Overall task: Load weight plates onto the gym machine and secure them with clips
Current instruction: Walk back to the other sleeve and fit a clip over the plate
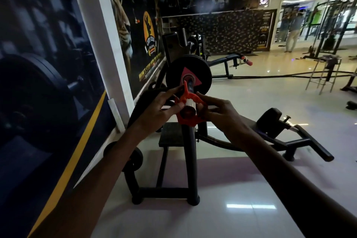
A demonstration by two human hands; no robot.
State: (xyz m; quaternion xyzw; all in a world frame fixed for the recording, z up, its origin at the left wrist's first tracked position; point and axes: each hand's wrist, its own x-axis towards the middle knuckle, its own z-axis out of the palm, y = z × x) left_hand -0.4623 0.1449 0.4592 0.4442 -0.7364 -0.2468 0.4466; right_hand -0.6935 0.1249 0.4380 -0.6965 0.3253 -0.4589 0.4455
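Observation:
An orange plastic clip (188,110) sits around the near end of the machine's metal sleeve (190,102), its lever standing up. My left hand (160,108) grips the clip's left side with thumb and fingers. My right hand (218,111) pinches its right side. Farther along the sleeve hang black weight plates (201,71) with a red triangular label around the hub. A gap of bare sleeve separates the clip from the plates.
The machine's black frame (190,160) and footplate (170,135) stand below my hands. A wall poster (48,83) is close on the left. A black bench (228,60), a padded lever machine (286,129), a metal stool (326,71) and distant people (291,29) are on the tiled floor.

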